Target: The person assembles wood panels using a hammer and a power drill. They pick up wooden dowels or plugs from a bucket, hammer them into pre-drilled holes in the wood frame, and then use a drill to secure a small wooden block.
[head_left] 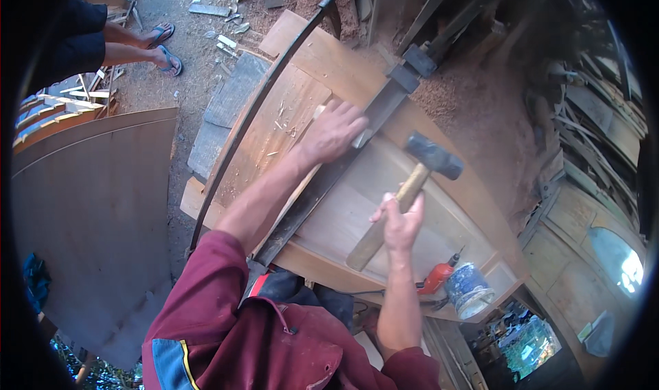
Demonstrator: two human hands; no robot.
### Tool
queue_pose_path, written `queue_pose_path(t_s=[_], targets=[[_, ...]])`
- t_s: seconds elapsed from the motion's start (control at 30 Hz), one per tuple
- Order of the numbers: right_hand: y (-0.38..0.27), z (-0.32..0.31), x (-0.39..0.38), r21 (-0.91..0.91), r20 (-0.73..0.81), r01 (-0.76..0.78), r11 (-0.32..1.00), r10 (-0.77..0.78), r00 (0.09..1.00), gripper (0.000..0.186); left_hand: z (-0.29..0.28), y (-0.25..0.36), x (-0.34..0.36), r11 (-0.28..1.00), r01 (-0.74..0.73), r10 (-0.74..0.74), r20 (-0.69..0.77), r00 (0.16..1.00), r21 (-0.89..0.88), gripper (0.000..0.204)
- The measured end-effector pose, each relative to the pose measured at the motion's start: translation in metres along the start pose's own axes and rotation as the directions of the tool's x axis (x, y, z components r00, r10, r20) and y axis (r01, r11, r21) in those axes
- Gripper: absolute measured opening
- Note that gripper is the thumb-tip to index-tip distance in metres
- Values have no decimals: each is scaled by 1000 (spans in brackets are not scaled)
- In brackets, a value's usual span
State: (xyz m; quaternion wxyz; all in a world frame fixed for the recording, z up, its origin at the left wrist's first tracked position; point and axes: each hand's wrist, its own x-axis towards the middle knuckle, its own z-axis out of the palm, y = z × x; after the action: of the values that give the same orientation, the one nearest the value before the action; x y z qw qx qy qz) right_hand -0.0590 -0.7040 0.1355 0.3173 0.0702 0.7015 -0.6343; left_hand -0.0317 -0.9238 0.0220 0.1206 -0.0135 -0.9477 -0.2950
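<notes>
My right hand (401, 226) is closed round the wooden handle of a hammer (434, 156), its dark heavy head raised over a framed wooden panel (350, 201). My left hand (332, 133) rests at the dark metal bar of a clamp (312, 187) that lies across the work. Its fingers are curled; a small pale piece shows by the fingertips, but I cannot make out what they hold. A second, thinner bar clamp (261, 91) runs along the left side, over a board (281, 119) with wood shavings on it.
A red power drill (436, 278) and a blue and white bucket (471, 288) stand at the panel's near right. A large flat panel (96, 218) is at the left. Another person's sandalled feet (165, 59) show at the far left. Sawdust and scrap wood (597, 129) lie around.
</notes>
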Motion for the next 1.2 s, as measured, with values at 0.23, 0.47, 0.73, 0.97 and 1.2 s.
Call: queue_pose_path(t_s=[0.23,0.47,0.73,0.97,1.2], targets=[[-163,-4,139,-886,280,232,402,65,958,33,-12,-18,-69,850,432,-343,-307,888,301,34],[-233,95,254,-855,518,495,154,220,827,36,-2,-28,-77,868,415,-356,-241,903,271,37],[-197,152,313,-835,398,478,-274,301,867,32,1,-30,-81,865,418,-362,-231,903,277,32],[-161,177,323,-935,250,326,-139,395,884,33,-3,-33,-78,846,443,-407,-178,896,297,33],[-164,157,311,-876,380,473,-94,469,797,25,-2,-34,-77,832,461,-427,-173,887,308,33]])
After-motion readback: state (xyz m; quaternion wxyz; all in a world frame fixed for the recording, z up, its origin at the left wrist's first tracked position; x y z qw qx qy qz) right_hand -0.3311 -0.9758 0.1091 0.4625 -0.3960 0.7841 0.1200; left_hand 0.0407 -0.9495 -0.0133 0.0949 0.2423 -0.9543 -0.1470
